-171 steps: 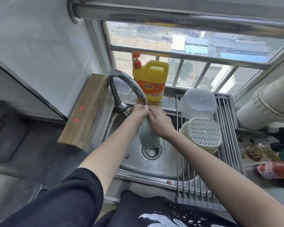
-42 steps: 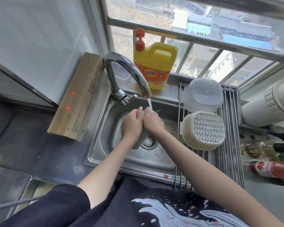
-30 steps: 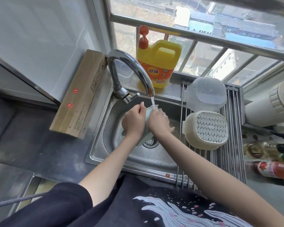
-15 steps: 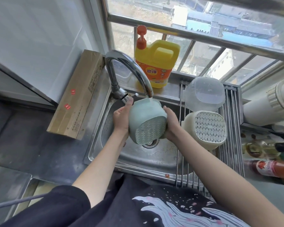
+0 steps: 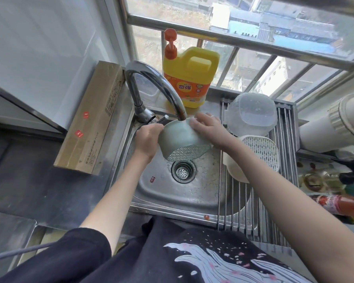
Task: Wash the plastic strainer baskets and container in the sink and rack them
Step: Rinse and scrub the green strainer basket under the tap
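Observation:
A pale green strainer basket (image 5: 181, 140) hangs right under the faucet spout (image 5: 180, 116), its perforated bottom turned toward me and downward. My left hand (image 5: 147, 139) grips its left side. On its upper right wall rests my right hand (image 5: 209, 130), fingers spread flat. Below them lies the steel sink (image 5: 164, 193) with its drain (image 5: 184, 172). A white strainer basket (image 5: 260, 155) lies bottom-up on the roll-up rack (image 5: 282, 193); a clear plastic container (image 5: 251, 114) sits upside down behind it.
A yellow detergent jug (image 5: 190, 78) with an orange pump stands on the sill behind the faucet. A long cardboard box (image 5: 92, 121) lies left of the sink. Bottles (image 5: 339, 205) crowd the counter right of the rack, under a white pipe (image 5: 339, 123).
The green basket went from a squeezed, edge-on hold low over the drain to a raised hold under the spout. In the last half second it tilted, and my right hand slid onto its upper wall.

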